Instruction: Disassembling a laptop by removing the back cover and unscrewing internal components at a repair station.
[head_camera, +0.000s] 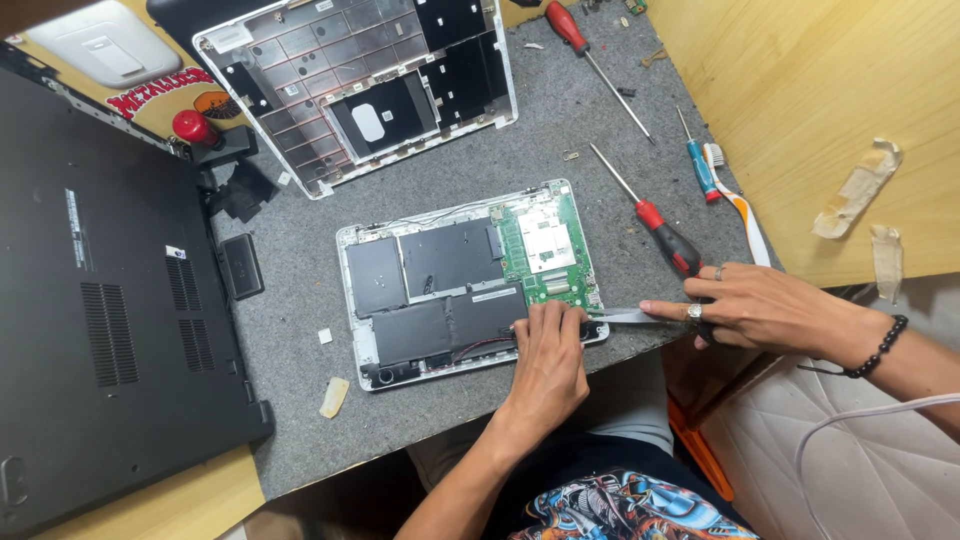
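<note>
- Fingers: left hand (548, 358) curled, fingertips pressed onto the lower right corner of the opened small laptop (470, 280); right hand (760, 305) laid flat, fingers straight, pinning a thin flat metal blade (625, 316) whose tip reaches the same corner. Neither hand is closed round anything.
- Large black laptop (100, 300), underside up, filling the left of the bench.
- Grey felt mat (560, 110), covering the bench under all the parts.
- Removed white bottom cover (360, 85), inner side up, at the top centre.
- Opened small laptop, mid-mat near the front edge: black battery cells (440, 290) on the left and centre, green circuit board (548, 245) on the right.
- Red-handled screwdriver (655, 225), just beside the right hand.
- Second red-handled screwdriver (590, 60), top of mat.
- Blue-handled screwdriver (698, 165), beside a toothbrush (738, 205).
- Small black cover panel (241, 266), between the two laptops.
</note>
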